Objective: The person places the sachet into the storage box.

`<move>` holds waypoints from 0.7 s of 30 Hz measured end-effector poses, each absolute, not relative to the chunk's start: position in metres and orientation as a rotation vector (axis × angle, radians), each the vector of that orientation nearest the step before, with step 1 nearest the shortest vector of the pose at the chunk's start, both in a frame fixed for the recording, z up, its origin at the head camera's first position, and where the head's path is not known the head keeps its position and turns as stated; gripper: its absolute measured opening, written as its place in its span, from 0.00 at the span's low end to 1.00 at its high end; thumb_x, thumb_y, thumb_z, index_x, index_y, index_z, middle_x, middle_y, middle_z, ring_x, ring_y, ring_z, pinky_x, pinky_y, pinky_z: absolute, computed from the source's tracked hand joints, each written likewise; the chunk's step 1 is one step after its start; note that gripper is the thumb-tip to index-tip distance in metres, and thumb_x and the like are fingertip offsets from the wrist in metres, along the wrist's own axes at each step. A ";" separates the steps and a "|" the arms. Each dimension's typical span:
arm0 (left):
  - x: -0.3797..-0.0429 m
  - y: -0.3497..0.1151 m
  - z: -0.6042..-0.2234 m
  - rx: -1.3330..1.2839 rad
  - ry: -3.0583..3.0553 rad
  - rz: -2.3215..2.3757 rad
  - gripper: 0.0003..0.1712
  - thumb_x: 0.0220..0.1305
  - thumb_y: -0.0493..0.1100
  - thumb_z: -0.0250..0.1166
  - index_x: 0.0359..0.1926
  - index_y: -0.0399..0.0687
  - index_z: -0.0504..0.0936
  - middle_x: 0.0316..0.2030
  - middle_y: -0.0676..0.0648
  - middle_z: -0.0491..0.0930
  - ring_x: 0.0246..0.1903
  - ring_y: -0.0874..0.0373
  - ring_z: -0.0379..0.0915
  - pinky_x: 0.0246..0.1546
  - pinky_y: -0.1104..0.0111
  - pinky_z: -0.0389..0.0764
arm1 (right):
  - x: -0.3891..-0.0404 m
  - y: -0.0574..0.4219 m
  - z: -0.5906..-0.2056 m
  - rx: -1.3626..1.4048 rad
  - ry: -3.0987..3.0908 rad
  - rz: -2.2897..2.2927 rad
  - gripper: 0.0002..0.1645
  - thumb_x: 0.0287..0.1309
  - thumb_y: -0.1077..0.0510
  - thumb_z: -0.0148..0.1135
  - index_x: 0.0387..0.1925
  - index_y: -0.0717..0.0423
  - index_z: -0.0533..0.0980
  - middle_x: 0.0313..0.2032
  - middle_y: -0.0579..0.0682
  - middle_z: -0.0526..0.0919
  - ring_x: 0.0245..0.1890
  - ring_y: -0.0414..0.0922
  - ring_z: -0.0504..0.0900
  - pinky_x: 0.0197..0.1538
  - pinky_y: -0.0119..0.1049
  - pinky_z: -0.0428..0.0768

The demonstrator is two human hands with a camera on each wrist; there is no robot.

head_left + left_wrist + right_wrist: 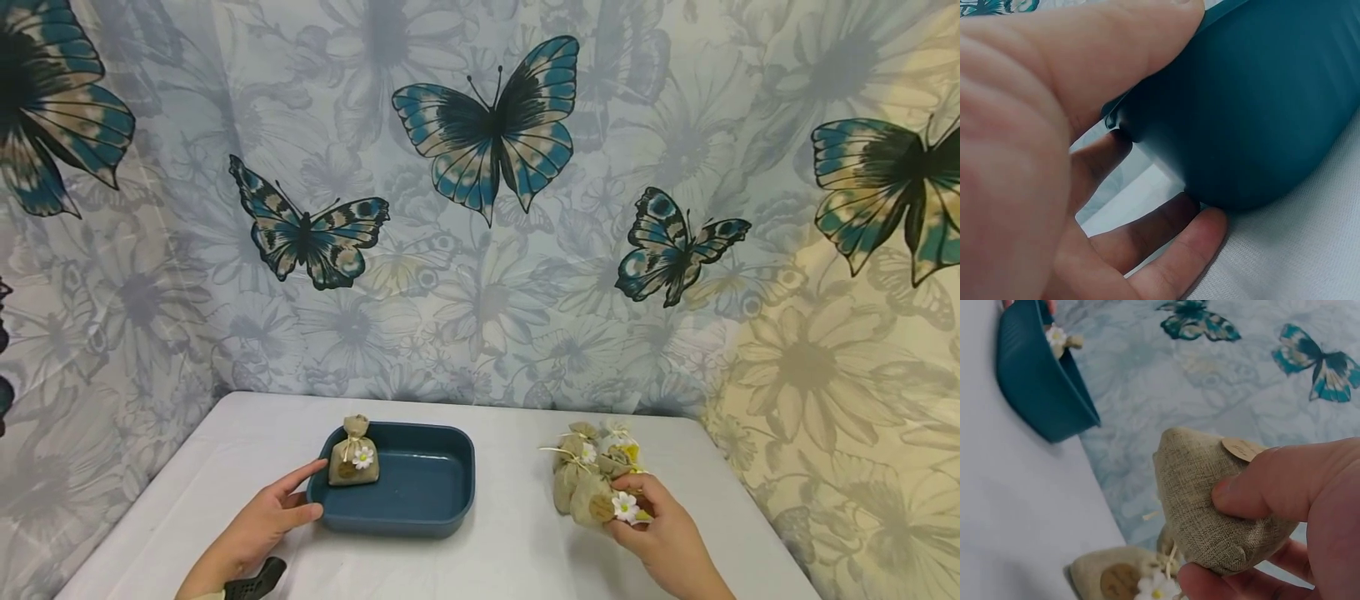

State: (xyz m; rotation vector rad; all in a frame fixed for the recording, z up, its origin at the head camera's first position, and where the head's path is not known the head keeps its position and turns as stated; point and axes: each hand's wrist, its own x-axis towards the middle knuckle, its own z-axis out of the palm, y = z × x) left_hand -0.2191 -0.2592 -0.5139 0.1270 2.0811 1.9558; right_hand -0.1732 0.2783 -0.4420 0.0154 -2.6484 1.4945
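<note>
From afar, I rest the left hand (262, 517), fingers spread, against a glossy dark-blue rectangular tray (397, 527), likely steadying it, while the right hand (667, 533) pinches a plump tan woven-cloth sachet (1194, 487) beside clustered flower-trimmed sachets (567, 483).

Head view: set well back above the counter (517, 508), faced forward and slightly down. Left wrist view: set low and close, turned on the blue tray (1254, 119). Right wrist view: tilted sideways, set close to a sachet (1194, 500); tray and backdrop (1129, 375) are shared with the head view.
</note>
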 end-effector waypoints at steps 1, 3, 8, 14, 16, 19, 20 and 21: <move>-0.219 -0.259 -0.514 0.126 2.082 1.957 0.43 0.70 0.39 0.65 0.78 0.41 0.53 0.76 0.30 0.31 0.70 0.25 0.32 0.62 0.34 0.55 | -0.173 0.276 -0.440 0.013 -2.644 1.513 0.28 0.52 0.64 0.75 0.53 0.54 0.74 0.57 0.56 0.75 0.44 0.45 0.80 0.36 0.37 0.82; -0.219 -0.259 -0.513 0.124 2.082 1.960 0.43 0.69 0.39 0.65 0.78 0.41 0.53 0.76 0.30 0.32 0.70 0.25 0.33 0.62 0.34 0.55 | -0.172 0.270 -0.436 0.021 -2.632 1.557 0.27 0.52 0.65 0.75 0.53 0.54 0.74 0.54 0.56 0.76 0.42 0.45 0.80 0.35 0.37 0.82; -0.218 -0.258 -0.512 0.119 2.074 1.958 0.43 0.70 0.39 0.65 0.78 0.41 0.53 0.76 0.30 0.32 0.70 0.25 0.32 0.62 0.33 0.53 | -0.175 0.251 -0.429 0.065 -2.584 1.673 0.27 0.50 0.68 0.75 0.51 0.55 0.75 0.52 0.57 0.76 0.38 0.45 0.81 0.35 0.37 0.83; -0.218 -0.258 -0.511 0.109 2.077 1.942 0.43 0.70 0.40 0.65 0.78 0.42 0.53 0.76 0.31 0.32 0.70 0.26 0.33 0.62 0.33 0.52 | -0.186 0.221 -0.417 0.195 -2.521 1.722 0.26 0.48 0.70 0.74 0.49 0.53 0.76 0.54 0.57 0.76 0.43 0.47 0.81 0.37 0.37 0.83; -0.219 -0.258 -0.511 0.113 2.073 1.947 0.43 0.70 0.40 0.65 0.78 0.42 0.53 0.76 0.31 0.31 0.70 0.26 0.32 0.62 0.33 0.52 | -0.190 0.209 -0.412 0.253 -2.525 1.703 0.26 0.48 0.70 0.74 0.49 0.52 0.77 0.54 0.55 0.76 0.44 0.48 0.81 0.37 0.37 0.83; -0.219 -0.258 -0.511 0.114 2.077 1.953 0.43 0.70 0.39 0.65 0.78 0.42 0.53 0.76 0.31 0.32 0.70 0.26 0.34 0.62 0.33 0.53 | -0.196 0.193 -0.404 0.317 -2.546 1.657 0.26 0.48 0.68 0.76 0.48 0.47 0.77 0.53 0.51 0.76 0.42 0.47 0.79 0.37 0.36 0.82; -0.219 -0.258 -0.512 0.113 2.080 1.954 0.43 0.70 0.39 0.65 0.78 0.42 0.53 0.76 0.31 0.32 0.70 0.26 0.34 0.62 0.33 0.54 | -0.198 0.187 -0.402 0.351 -2.550 1.634 0.26 0.48 0.67 0.76 0.48 0.46 0.78 0.53 0.50 0.76 0.40 0.47 0.78 0.36 0.36 0.82; -0.218 -0.258 -0.512 0.111 2.083 1.955 0.43 0.69 0.39 0.65 0.78 0.42 0.53 0.76 0.30 0.33 0.70 0.26 0.35 0.62 0.33 0.54 | -0.200 0.182 -0.399 0.384 -2.556 1.616 0.26 0.48 0.67 0.76 0.48 0.46 0.77 0.53 0.49 0.76 0.39 0.47 0.76 0.36 0.36 0.81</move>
